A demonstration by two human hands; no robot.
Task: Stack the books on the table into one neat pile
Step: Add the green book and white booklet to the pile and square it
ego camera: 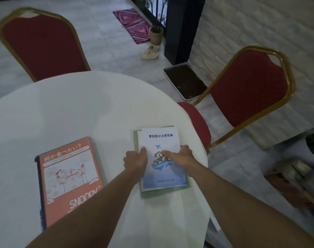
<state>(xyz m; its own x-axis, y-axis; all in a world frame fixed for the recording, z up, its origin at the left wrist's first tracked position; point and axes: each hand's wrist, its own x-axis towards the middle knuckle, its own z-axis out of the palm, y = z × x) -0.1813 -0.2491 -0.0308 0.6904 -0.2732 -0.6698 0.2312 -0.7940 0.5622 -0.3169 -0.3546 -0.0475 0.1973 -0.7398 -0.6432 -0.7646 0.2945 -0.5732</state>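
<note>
A white and blue booklet (160,138) with a plane drawing lies on top of a small pile near the table's right edge. Under it show the edges of a white book and a green book (185,187). My left hand (135,161) grips the booklet's left edge, thumb on the cover. My right hand (181,155) holds its right edge with the thumb across the picture. An orange Snoopy notebook (68,178) lies apart at the left, over a dark blue book whose spine shows.
The round table (81,108) wears a white cloth. Two red chairs with gold frames stand behind it, one far left (41,45), one right (249,86). On the floor are a metal tray of soil (185,80), a potted plant (156,34), slippers and a pink mat.
</note>
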